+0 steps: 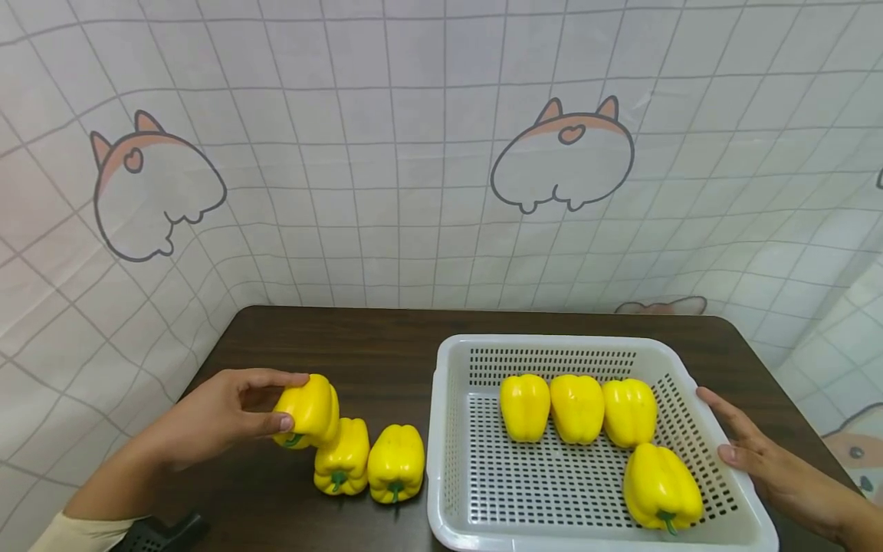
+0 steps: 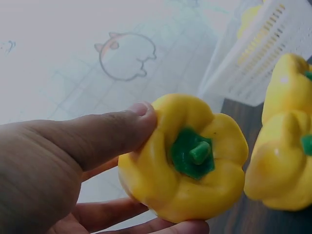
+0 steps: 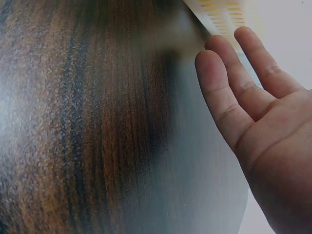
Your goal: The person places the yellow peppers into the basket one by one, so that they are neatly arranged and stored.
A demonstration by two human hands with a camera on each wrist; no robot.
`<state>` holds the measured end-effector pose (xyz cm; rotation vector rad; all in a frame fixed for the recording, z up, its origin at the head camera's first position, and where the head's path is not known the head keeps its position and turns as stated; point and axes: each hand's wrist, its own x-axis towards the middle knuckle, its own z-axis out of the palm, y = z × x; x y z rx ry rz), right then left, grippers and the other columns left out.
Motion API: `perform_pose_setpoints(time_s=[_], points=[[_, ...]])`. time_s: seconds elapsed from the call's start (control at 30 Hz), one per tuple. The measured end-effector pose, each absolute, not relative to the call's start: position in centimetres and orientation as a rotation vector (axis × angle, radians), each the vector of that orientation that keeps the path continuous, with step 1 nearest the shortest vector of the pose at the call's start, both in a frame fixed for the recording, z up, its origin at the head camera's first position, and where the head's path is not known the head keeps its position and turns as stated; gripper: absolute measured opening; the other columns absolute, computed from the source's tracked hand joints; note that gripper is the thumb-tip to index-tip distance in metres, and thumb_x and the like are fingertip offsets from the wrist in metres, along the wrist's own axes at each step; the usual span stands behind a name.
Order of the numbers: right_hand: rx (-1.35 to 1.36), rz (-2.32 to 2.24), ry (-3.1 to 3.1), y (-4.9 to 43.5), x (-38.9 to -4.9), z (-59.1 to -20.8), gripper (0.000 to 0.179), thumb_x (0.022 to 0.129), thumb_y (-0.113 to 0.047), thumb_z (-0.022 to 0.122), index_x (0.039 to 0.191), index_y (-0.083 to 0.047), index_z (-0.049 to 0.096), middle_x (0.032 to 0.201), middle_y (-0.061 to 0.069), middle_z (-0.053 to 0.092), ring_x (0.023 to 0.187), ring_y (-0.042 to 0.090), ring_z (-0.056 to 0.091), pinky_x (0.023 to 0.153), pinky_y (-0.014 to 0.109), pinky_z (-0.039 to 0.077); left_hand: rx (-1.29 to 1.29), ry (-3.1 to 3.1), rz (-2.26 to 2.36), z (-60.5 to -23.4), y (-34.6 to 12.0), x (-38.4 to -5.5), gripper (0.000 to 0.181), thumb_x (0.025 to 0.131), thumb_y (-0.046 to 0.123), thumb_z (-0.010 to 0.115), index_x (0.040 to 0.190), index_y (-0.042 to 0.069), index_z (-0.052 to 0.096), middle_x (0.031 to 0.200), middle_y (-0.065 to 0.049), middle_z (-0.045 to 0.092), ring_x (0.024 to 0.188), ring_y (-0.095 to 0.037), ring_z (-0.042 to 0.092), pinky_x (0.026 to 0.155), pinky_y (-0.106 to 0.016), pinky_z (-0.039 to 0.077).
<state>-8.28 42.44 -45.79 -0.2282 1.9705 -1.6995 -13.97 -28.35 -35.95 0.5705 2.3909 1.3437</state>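
Observation:
My left hand point(image 1: 210, 418) pinches a yellow bell pepper point(image 1: 316, 406) between thumb and fingers, just over the left part of the table. In the left wrist view the held bell pepper point(image 2: 187, 161) turns its green stem toward the camera. Two more yellow bell peppers point(image 1: 343, 458) point(image 1: 396, 464) stand side by side to the right of it. My right hand point(image 1: 779, 468) is at the right rim of a white plastic basket point(image 1: 448, 437). Its fingers point(image 3: 226, 105) look straight in the right wrist view. Several yellow bell peppers point(image 1: 578, 410) lie inside the basket.
The dark wooden table point(image 1: 345, 337) carries everything. A white gridded curtain point(image 1: 441, 230) with cartoon animals hangs behind and beside it. A black object point(image 1: 162, 531) shows by the left wrist at the lower edge.

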Motion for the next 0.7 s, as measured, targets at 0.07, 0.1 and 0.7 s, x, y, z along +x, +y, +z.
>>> perform_pose_setpoints(time_s=[0.07,0.1,0.7], points=[[-0.226,-1.703,1.969,42.3,-8.3,-45.7,0.071,0.111,-0.024,0.028,0.155,-0.055,-0.019,0.157,0.035,-0.024,0.128,0.032,0.054,0.079,0.065,0.055,0.573,2.398,1.342,-35.6,-27.9,-13.9,0.055,0.093,0.024,0.079,0.142,0.008,0.059,0.145,-0.022,0.054,0.126,-0.033,0.059,0.087,-0.030,0.058],[-0.235,-1.705,1.966,42.3,-8.3,-45.7,0.071,0.111,-0.024,0.028,0.155,-0.055,-0.018,0.156,0.036,-0.023,0.127,0.031,0.054,0.079,0.065,0.055,0.580,2.398,1.343,-35.5,-27.7,-13.8,0.055,0.093,0.024,0.078,0.142,0.008,0.059,0.145,-0.022,0.054,0.127,-0.034,0.058,0.087,-0.031,0.058],[-0.222,-1.696,1.975,42.1,-8.2,-45.6,0.072,0.111,-0.023,0.029,0.155,-0.053,-0.020,0.159,0.030,-0.024,0.128,0.030,0.053,0.080,0.064,0.055,0.663,2.399,1.371,-33.7,-23.7,-13.2,0.054,0.093,0.022,0.079,0.142,0.010,0.061,0.141,-0.019,0.057,0.116,-0.028,0.065,0.085,-0.031,0.059]])
